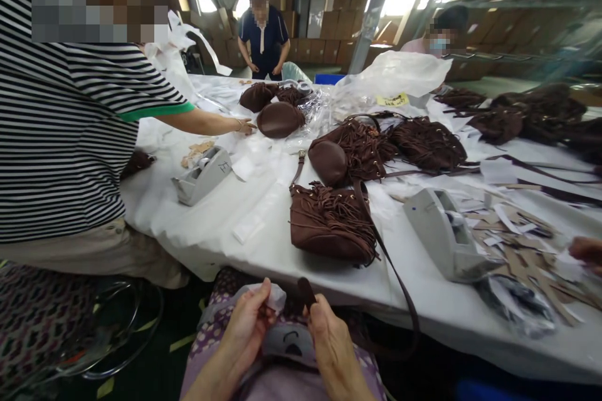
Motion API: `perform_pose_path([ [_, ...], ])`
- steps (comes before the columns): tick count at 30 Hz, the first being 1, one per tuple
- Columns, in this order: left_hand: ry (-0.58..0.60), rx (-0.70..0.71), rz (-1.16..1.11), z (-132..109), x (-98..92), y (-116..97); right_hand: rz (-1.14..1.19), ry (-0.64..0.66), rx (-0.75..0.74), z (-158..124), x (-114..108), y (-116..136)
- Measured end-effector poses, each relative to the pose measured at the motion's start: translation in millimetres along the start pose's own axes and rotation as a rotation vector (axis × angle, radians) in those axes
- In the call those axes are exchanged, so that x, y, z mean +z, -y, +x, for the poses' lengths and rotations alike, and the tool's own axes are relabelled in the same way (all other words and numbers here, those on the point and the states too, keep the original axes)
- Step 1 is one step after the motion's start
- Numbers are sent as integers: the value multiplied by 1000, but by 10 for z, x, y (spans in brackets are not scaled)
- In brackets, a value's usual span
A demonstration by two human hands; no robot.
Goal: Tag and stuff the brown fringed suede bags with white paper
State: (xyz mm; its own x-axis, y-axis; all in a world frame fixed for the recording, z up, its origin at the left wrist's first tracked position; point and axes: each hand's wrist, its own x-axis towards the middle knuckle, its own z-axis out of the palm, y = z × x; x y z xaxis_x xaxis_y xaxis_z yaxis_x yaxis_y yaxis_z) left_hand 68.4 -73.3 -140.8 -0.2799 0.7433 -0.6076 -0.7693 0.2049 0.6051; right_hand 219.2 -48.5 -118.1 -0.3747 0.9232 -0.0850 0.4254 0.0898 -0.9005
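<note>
Above my lap, my left hand point(248, 321) has its fingers pinched on a thin, translucent white sheet point(277, 296). Close beside it, my right hand point(327, 333) is closed on a dark brown leather strap point(306, 292), its rounded end sticking up past the thumb. How the rest of this strap runs is hidden by the hands. On the table just ahead lies a brown fringed handbag point(332, 225), tipped on its side. Its long shoulder strap point(399, 272) hangs over the table edge to the right of my right hand.
Tape dispensers stand at left point(207, 177) and right point(449, 238) on the white-covered table point(197, 225). More brown bags point(350, 147) lie farther back, with paper strips point(527, 263) at right. A co-worker in a striped shirt point(79, 131) reaches across from the left.
</note>
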Motion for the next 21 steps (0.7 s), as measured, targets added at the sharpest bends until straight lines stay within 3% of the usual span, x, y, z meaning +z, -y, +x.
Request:
perform_pose_path([
  [4,-58,42,-52,51,-76,-113,-146,114,-55,-111,-12,-62],
  [15,79,66,155,-11,-104,-75,-135,205,-41,44,131,73],
  [18,81,120,160,1,-142,-212,-169,188,-138,173,226,98],
  [21,26,202,279,-54,-147,-469,-221,80,-181,301,313,165],
])
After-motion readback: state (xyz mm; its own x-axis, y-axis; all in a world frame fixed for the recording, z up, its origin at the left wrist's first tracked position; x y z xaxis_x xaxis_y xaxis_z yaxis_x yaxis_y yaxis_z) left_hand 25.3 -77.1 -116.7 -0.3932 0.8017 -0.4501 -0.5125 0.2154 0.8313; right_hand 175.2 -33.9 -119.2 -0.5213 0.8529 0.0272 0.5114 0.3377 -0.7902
